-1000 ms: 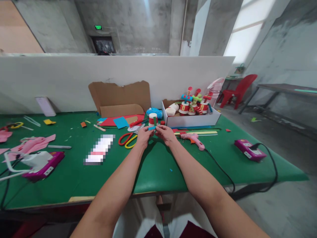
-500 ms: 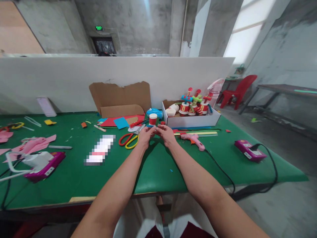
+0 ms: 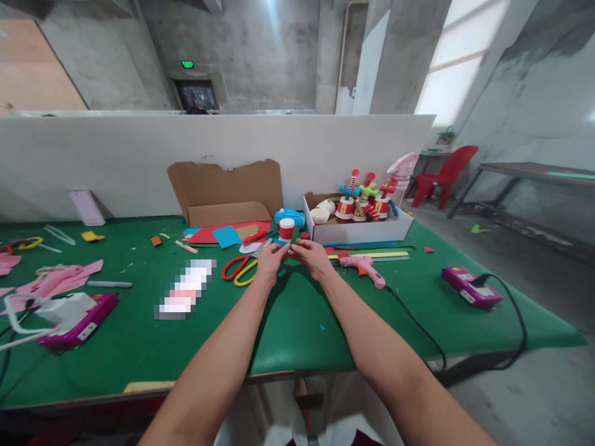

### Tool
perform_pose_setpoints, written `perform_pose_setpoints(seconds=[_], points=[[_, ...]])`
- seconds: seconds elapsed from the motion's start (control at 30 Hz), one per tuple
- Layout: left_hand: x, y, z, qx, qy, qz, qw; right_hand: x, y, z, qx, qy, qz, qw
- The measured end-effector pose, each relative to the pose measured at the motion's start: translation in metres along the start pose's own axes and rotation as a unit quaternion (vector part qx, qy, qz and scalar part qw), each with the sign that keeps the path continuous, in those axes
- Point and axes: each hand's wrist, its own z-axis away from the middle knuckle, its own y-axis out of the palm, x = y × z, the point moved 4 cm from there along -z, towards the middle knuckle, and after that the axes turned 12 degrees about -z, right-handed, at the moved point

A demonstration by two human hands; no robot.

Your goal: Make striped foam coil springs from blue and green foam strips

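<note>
My left hand (image 3: 271, 261) and my right hand (image 3: 310, 257) meet fingertip to fingertip over the table, both pinched closed. A narrow green strip (image 3: 294, 236), seemingly paper, sticks up from between the fingertips; its lower end is hidden. Just beyond the fingers stands a red and white paper cup (image 3: 287, 230). Beside my left hand lie scissors (image 3: 240, 269) with one red and one yellow handle, their blades partly covered. To the right of my right hand a pink glue gun (image 3: 365, 266) rests on its side.
A white box (image 3: 360, 233) of cup figures stands behind on the right. Cardboard (image 3: 227, 186) leans on the white partition (image 3: 139, 161). Coloured paper (image 3: 226, 236) lies before it. Purple power strips (image 3: 470, 288) with cables sit at both sides of the green table (image 3: 297, 337).
The green strip now shows more clearly above my fingertips. My hands stay together in nearly the same place, while the whole view has shifted slightly.
</note>
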Motion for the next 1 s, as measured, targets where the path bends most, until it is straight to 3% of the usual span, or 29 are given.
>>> perform_pose_setpoints(seconds=[0.2,0.47,0.77,1.0], points=[[0.0,0.002,0.002,0.029,-0.016,0.031,0.999,0.002,0.0,-0.002,-0.018,-0.072,0.072,0.995],[0.0,0.002,0.001,0.032,-0.011,0.021,0.999,0.004,0.001,0.003,0.008,0.004,0.046,0.999],[0.0,0.0,0.001,0.037,-0.017,0.011,0.999,0.005,0.0,-0.002,0.031,-0.074,0.13,0.988],[0.001,0.0,-0.001,0.02,-0.009,0.034,0.999,0.008,-0.004,-0.009,0.032,-0.132,0.306,0.942]])
